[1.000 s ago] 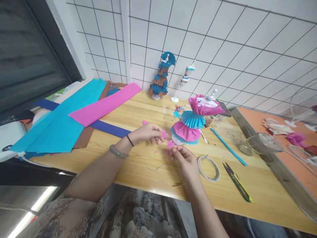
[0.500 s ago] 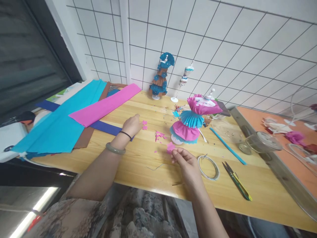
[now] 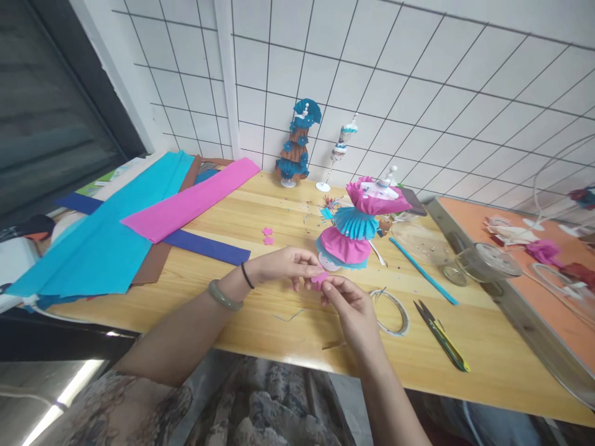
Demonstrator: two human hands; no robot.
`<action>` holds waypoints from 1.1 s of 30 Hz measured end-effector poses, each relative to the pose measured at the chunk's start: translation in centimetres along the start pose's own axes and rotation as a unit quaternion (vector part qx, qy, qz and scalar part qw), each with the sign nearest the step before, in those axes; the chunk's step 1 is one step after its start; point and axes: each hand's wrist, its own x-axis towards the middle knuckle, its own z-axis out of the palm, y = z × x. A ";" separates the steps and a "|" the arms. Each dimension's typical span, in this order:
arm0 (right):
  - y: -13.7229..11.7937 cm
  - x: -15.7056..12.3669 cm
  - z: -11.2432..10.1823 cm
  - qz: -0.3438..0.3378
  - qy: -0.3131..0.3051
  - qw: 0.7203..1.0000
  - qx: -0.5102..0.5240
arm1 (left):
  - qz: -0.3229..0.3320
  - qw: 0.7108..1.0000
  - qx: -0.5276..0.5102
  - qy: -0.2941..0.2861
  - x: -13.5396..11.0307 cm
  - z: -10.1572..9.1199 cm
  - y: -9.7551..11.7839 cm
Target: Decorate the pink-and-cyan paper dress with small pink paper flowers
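Between my two hands is a small pink paper flower (image 3: 320,280). My right hand (image 3: 351,303) pinches its near right side between thumb and fingertips. From the left, my left hand (image 3: 288,265) grips its upper edge with thumb and finger. Two more pink paper flowers (image 3: 268,236) lie flat on the wooden table (image 3: 279,334), beyond my left wrist. Just behind my hands stands a mannequin in a tiered pink and turquoise paper dress (image 3: 356,223). My left hand hides most of the pink scraps on the table.
Sheets of turquoise (image 3: 106,229), pink (image 3: 195,198) and dark blue paper (image 3: 209,244) lie at left. Yellow-handled snips (image 3: 441,337), a wire coil (image 3: 391,313) and a blue strip (image 3: 423,271) are at right. A blue-brown dressed mannequin (image 3: 297,145) and a slimmer one (image 3: 341,145) stand behind.
My left hand has moved right and nearer, from beside the two flowers on the table to the one in my right hand, and now grips it too. The view has shifted slightly.
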 end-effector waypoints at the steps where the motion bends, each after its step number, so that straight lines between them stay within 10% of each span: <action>1: 0.0 0.0 0.1 -0.001 0.005 1.000 -0.005 | 0.007 1.000 -0.011 0.005 0.0 0.0 -0.2; 24: 0.1 1.2 0.5 -0.072 0.122 0.989 0.037 | 0.064 0.991 0.025 0.115 0.7 1.5 -0.3; 33: -2.4 2.9 -1.1 -0.162 0.208 0.965 0.019 | 0.054 0.956 -0.220 0.186 3.0 2.0 1.2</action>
